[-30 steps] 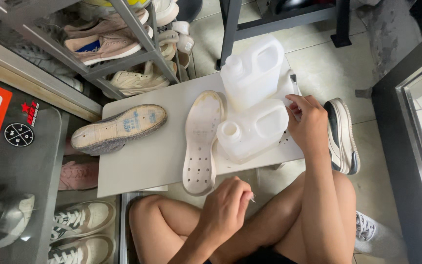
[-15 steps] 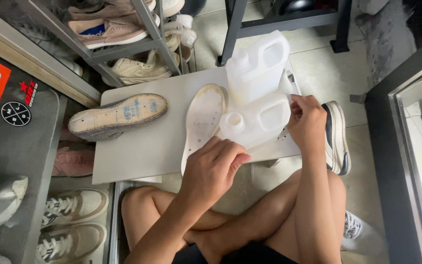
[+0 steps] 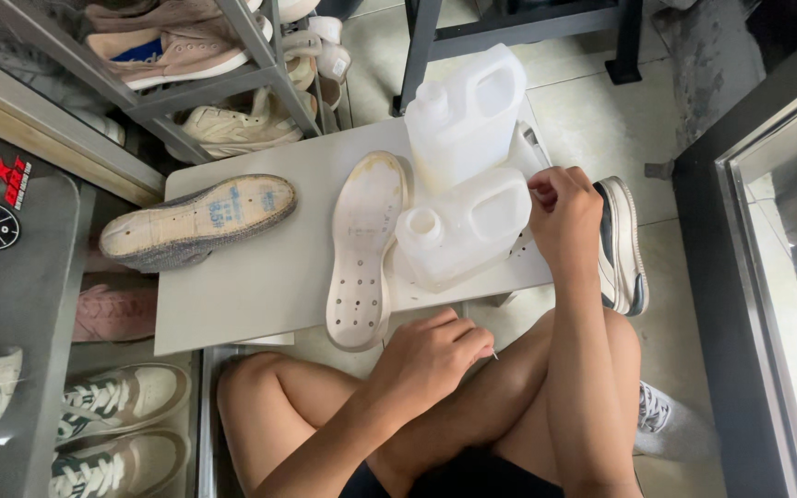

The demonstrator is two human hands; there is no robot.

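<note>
Right hand (image 3: 565,214) pinches fingers together at the tipped jug's (image 3: 465,231) three o'clock, steadying it; left hand (image 3: 435,355) fingers clamped on a thin needle (image 3: 494,355) over the lap

Insole (image 3: 362,249) on table (image 3: 260,286), jugs (image 3: 463,175) right, shoe (image 3: 197,221) left

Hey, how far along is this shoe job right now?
Done: an insole is out and lies flat on the board, and a detached sole lies beside it. In hand: the left hand pinches something thin, maybe a needle, and the right hand is beside the lying jug. Left: the shoe at the board's edge, untouched.
</note>
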